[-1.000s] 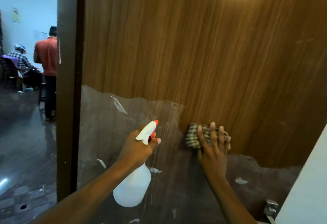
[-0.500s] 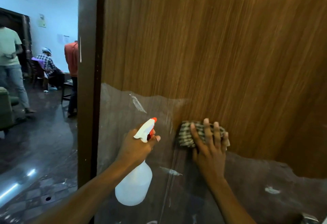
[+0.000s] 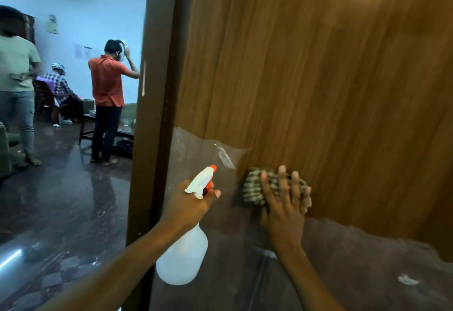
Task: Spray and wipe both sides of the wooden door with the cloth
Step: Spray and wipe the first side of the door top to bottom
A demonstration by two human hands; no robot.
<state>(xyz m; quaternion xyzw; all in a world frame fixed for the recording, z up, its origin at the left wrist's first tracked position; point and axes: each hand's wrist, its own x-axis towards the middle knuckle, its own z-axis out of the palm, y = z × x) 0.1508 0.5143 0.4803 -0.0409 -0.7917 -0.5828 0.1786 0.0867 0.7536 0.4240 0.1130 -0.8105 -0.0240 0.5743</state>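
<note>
Flat-fingered, the right hand (image 3: 284, 209) pressed the soft, pliable cloth (image 3: 252, 188) against the door (image 3: 318, 90); the left hand (image 3: 191, 209) gripped the seemingly light spray bottle (image 3: 181, 259) at its neck.

Indoor shared room, office or home unclear: wooden door (image 3: 318, 90) opens onto dark polished floor (image 3: 61, 200), pale blue wall (image 3: 103, 11) with pinned papers (image 3: 82, 51), low table (image 3: 87, 120), seated person (image 3: 58, 82), two standing.

Cloth (image 3: 253, 186) on door (image 3: 318, 77), under right hand (image 3: 284, 212); spray bottle (image 3: 182, 261) left of cloth, in left hand (image 3: 191, 206).
</note>
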